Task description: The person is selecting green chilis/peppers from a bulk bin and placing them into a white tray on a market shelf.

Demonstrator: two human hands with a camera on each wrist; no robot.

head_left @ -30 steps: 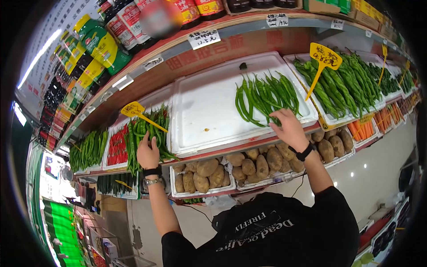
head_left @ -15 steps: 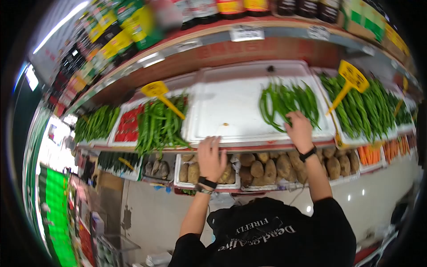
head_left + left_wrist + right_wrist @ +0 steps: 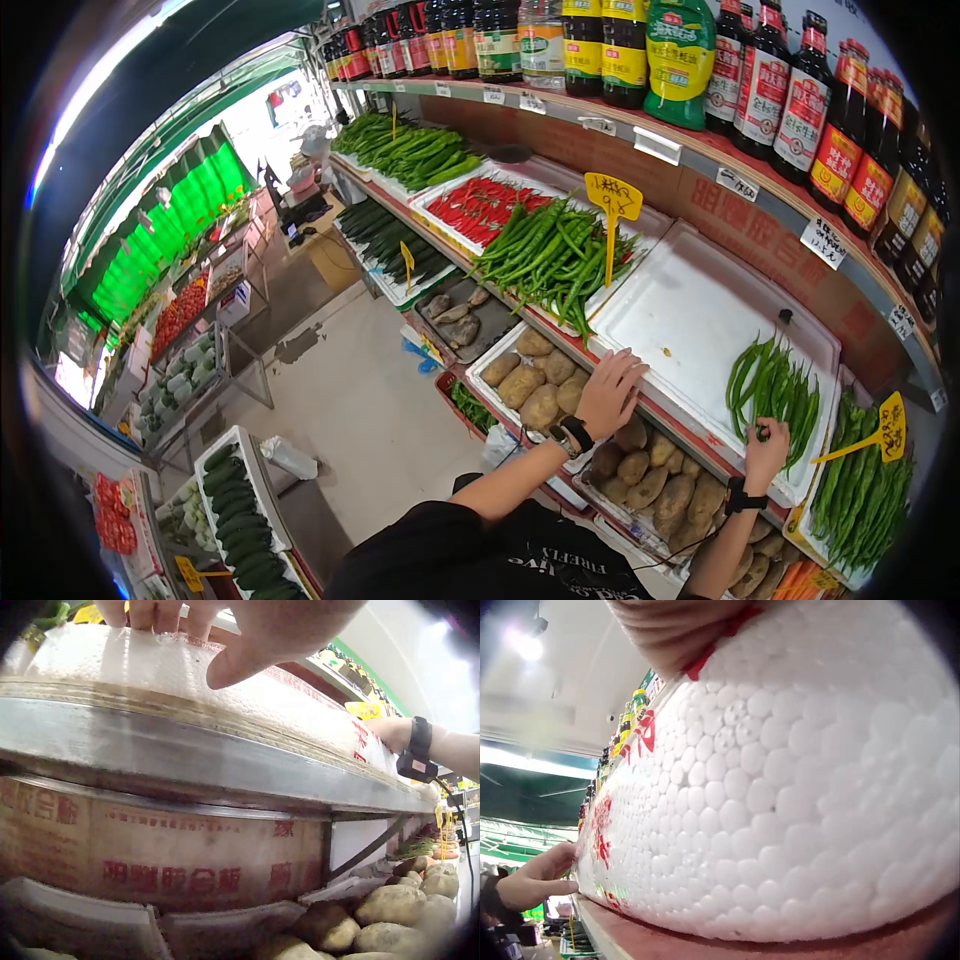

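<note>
Where a person in a black T-shirt [image 3: 440,550] faces a market shelf, the clock hours here are read around the white foam tray [image 3: 690,310] as the head view shows it. Potatoes [image 3: 675,497] sit nearest, below the tray at 7 o'clock. The left hand [image 3: 608,394] rests on the tray's near rim at 8, fingers extended and holding nothing. The right hand [image 3: 766,460], at 5, touches the near ends of the long green peppers [image 3: 785,400], its fingers bent; whether it pinches one cannot be told.

The peppers lie loosely bunched inside the tray at 4 o'clock, slender and slightly curved, long axes running roughly 12 to 6. Which ends bear the stems is unclear. They look light, smooth and a little slippery, firm yet likely to snap if bent; a gentle grip around the middle of a small bunch should suit.

Farther off, a yellow price sign [image 3: 613,197] stands at 11, and sauce bottles [image 3: 803,115] line the upper shelf toward 1.
</note>
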